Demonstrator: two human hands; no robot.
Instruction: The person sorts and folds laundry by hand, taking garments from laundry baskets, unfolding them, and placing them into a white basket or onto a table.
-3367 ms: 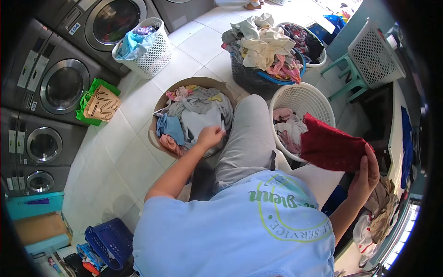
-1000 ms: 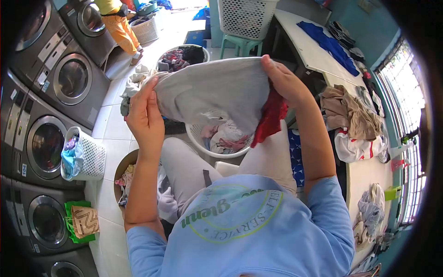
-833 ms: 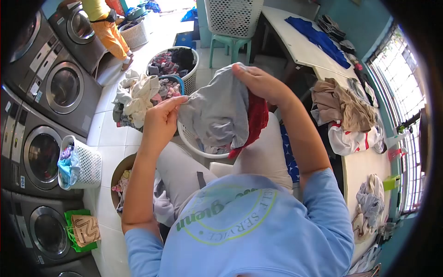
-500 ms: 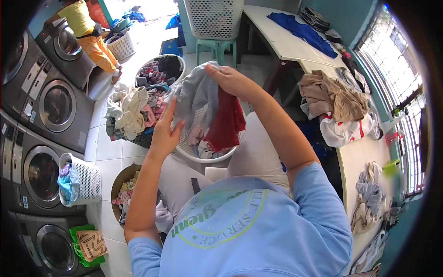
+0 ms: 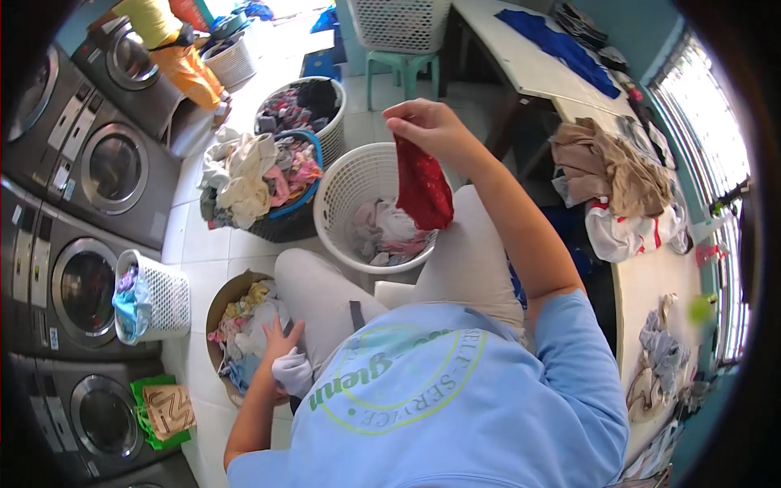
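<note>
My right hand (image 5: pixel 431 134) pinches the top of a red patterned cloth garment (image 5: pixel 424 185), which hangs down over the right side of a white round laundry basket (image 5: pixel 327 213). Pink, grey and white clothes (image 5: pixel 386 232) lie in that basket between my knees. Lower left, my left hand (image 5: pixel 281 350) is open with fingers apart, at the edge of a brown round container (image 5: pixel 218 313) of mixed clothes (image 5: pixel 248 325). A pale grey cloth (image 5: pixel 293 372) sits beside this hand, against my thigh.
A blue-rimmed basket (image 5: pixel 316 167) heaped with clothes stands left of the white one. Front-loading machines (image 5: pixel 85 285) line the left wall, where another person (image 5: pixel 175 57) stands. Folded and loose clothes (image 5: pixel 610 167) lie on the right-hand table (image 5: pixel 553 81).
The grey garment has left both hands. My left hand has swung down and left to the brown container, while my right hand keeps the red garment. The view has shifted slightly.
</note>
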